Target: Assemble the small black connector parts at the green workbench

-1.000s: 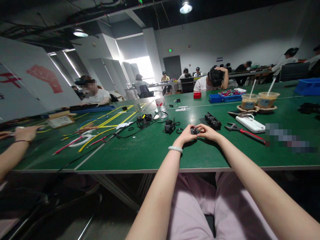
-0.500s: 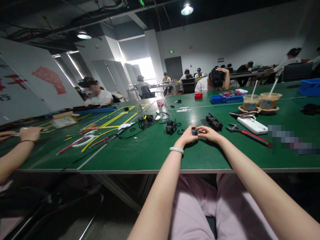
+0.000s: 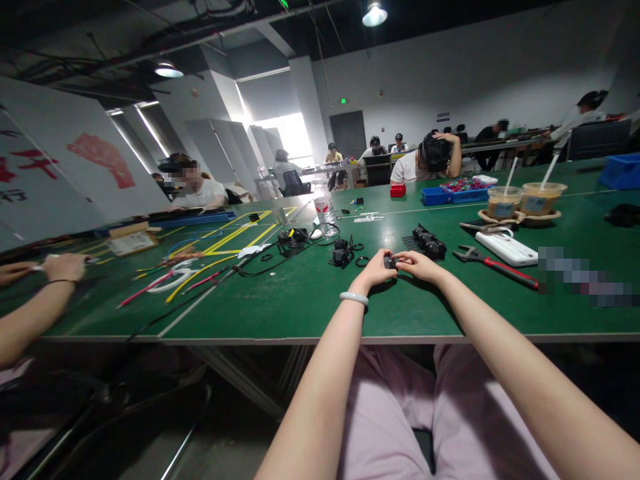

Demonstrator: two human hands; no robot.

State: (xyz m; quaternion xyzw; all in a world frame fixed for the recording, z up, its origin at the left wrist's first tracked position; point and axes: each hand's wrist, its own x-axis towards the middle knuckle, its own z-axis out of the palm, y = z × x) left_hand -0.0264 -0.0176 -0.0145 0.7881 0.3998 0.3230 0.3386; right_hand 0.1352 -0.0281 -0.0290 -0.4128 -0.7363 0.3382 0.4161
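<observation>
Looks dim overall, darkest beneath the tabletop (image 3: 280, 303) and across the ceiling (image 3: 75, 47); takes light from the far window (image 3: 289, 141), burnt out to white, and from hanging lamps (image 3: 375, 15); gleams with glare mid-tabletop; falls into shadow under left hand (image 3: 375, 270) and right hand (image 3: 419, 265); shows little detail at the black part (image 3: 389, 264) between them; stretches and leans toward the edges, as at the left wall panel (image 3: 55, 127); blurs in the background; pixelates in patches.

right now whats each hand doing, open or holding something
Left hand: closed, holding a small black part.
Right hand: closed on the same part from its other side; exact finger placement is too small to tell.
</observation>
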